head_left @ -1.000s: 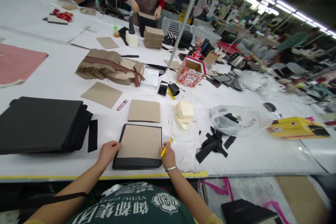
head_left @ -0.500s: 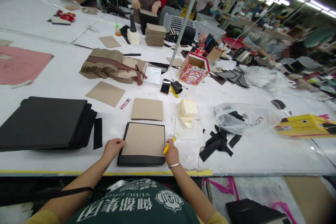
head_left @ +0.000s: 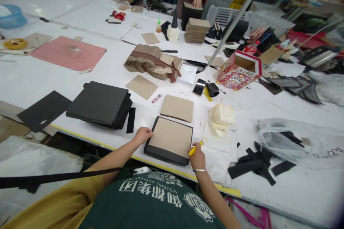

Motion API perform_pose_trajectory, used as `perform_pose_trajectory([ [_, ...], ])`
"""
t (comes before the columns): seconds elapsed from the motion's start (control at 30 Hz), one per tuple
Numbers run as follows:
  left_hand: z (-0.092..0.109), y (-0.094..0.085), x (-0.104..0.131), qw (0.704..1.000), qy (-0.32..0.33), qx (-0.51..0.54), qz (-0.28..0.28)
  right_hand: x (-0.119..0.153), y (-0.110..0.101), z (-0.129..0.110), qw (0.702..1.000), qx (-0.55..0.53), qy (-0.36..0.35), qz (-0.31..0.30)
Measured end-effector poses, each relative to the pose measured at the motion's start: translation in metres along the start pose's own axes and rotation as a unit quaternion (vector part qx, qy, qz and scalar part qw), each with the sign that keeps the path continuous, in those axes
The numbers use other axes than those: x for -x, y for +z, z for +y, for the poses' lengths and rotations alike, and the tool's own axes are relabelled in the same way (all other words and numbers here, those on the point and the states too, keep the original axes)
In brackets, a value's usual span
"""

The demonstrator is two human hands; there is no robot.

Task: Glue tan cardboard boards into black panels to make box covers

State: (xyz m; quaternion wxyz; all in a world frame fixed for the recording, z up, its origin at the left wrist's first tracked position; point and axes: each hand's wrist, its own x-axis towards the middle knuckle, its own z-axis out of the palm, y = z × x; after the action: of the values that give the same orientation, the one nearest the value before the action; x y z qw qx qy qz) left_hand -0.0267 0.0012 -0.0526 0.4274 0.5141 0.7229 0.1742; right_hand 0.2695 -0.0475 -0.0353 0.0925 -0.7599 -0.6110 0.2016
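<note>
Two hands at the surface's (head_left: 80,78) near edge: left hand (head_left: 143,135) fingers curled, pressing the cardboard-topped black panel's (head_left: 170,139) left edge; right hand (head_left: 197,155) closed around a yellow brush (head_left: 195,147) at its right edge.

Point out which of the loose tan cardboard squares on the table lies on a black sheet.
The tan square between the left hand and right hand, framed by a black sheet. The other squares lie on the white table.

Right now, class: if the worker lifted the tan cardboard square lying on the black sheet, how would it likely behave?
The tan cardboard square looks flat and thin, so probably stiff yet light. It lies flush on the black sheet, so it would probably slide rather than roll or tip. The left hand touches that sheet's edge.
</note>
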Motion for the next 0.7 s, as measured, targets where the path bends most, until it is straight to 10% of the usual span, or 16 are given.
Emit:
perform_pose_trajectory([
  [0.43, 0.01, -0.012, 0.002, 0.987, 0.046, -0.155, 0.0, -0.005, -0.017, 0.002, 0.996, 0.077, -0.03, 0.013],
  [0.6, 0.044, 0.001, -0.004, 0.908, 0.309, -0.258, 0.116, -0.029, -0.02, -0.012, 0.982, 0.054, -0.146, 0.11],
  [0.7, 0.058, 0.026, -0.01, 0.851, 0.435, -0.288, 0.062, -0.046, 0.005, -0.026, 0.959, 0.002, -0.257, 0.119],
])
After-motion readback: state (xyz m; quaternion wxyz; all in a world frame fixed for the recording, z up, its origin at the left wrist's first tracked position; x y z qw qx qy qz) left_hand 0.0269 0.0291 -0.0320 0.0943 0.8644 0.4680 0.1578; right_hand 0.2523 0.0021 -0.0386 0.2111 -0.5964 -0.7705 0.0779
